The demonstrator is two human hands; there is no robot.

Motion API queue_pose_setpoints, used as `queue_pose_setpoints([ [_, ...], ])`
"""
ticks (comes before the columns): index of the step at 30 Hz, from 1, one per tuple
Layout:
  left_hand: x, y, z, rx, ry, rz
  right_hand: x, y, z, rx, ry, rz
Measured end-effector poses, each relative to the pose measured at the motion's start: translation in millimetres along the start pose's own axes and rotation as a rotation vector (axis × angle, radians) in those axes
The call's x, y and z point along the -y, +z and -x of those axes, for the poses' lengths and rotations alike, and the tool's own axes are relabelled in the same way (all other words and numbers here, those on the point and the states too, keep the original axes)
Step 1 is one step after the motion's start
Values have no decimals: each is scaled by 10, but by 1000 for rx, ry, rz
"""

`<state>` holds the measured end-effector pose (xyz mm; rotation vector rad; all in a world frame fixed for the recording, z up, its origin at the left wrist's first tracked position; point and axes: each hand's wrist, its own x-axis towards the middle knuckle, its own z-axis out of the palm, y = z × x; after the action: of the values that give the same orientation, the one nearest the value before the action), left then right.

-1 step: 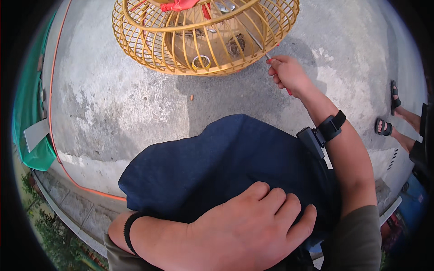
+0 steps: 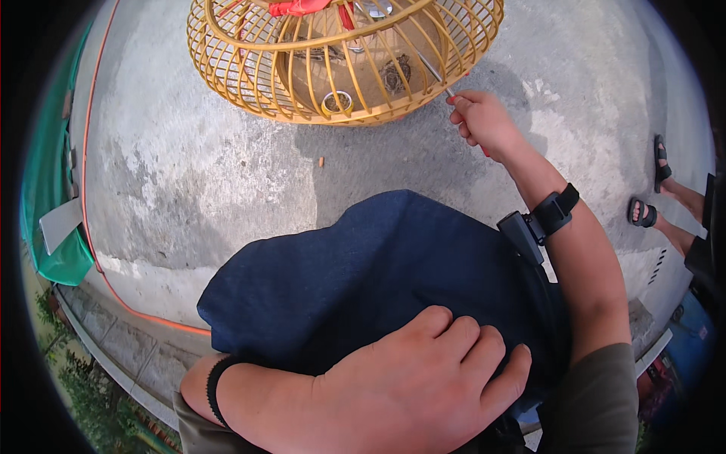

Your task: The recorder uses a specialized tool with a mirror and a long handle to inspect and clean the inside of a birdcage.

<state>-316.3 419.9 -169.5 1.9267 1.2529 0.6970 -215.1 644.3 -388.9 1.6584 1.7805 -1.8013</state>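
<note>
My right hand (image 2: 485, 122) is closed round the red handle of a thin metal rod (image 2: 429, 66). The rod slants up and left between the bars of a round yellow cage (image 2: 249, 113). Inside, close to the rod, is a small speckled brown bird (image 2: 396, 74). A small yellow-rimmed cup (image 2: 337, 103) sits by the near bars, and red cloth (image 2: 299, 7) hangs at the cage's top. Low in view, my left hand (image 2: 408, 386) rests with bent fingers over a dark blue cloth (image 2: 340, 265) at my front; its fingertips are hidden.
Grey concrete (image 2: 227, 181) lies beneath the cage. An orange hose (image 2: 136, 306) runs along the left, next to green sheeting (image 2: 45, 174). At the right edge stands another person in black sandals (image 2: 643, 213). Plants (image 2: 98, 386) grow beyond a kerb at lower left.
Almost nothing differs. The cage and the rod show only a very slight shift in the picture; both hands keep their hold and place.
</note>
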Motion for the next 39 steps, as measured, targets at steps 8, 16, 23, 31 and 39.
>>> queue_pose_setpoints([
  [8,15,-26,57,26,-1,51,-2,-40,-124,43,-62,77],
  [16,-7,-13,90,26,-6,64,-77,73,-294,-23,-112,192],
  [23,-57,14,104,26,-12,29,-516,68,-398,-142,-298,252],
  [31,-92,30,55,-31,-11,51,-759,48,-200,-230,-366,207],
  [39,-92,2,64,-26,21,28,-584,-147,168,-144,-228,216],
])
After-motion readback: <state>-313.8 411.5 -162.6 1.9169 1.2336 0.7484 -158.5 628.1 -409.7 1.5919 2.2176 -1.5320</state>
